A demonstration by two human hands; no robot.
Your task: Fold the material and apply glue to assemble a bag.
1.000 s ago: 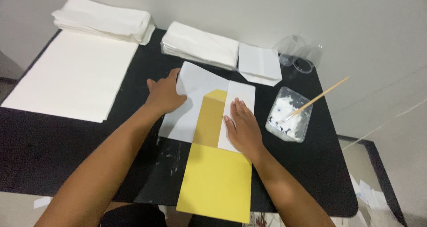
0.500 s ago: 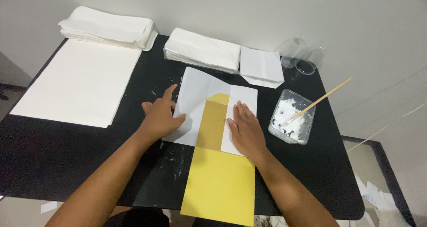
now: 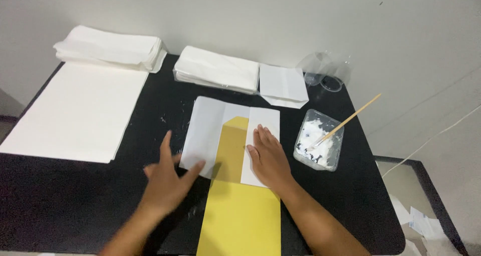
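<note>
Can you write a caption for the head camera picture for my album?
Two hands, left and right, press white paper folded over a yellow sheet.

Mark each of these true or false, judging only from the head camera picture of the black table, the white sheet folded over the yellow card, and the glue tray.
1. The right hand lies flat on the right flap of the white paper sheet. True.
2. The long yellow card strip lies fully on top of the white sheet. False: both flaps fold over its upper end.
3. The thin wooden stick rests in the clear plastic tray of white paste. True.
4. The left hand grips the stick. False: it is at the sheet's lower left corner.
5. The large white paper stack lies right of the tray. False: it lies at the black table's left end.
</note>
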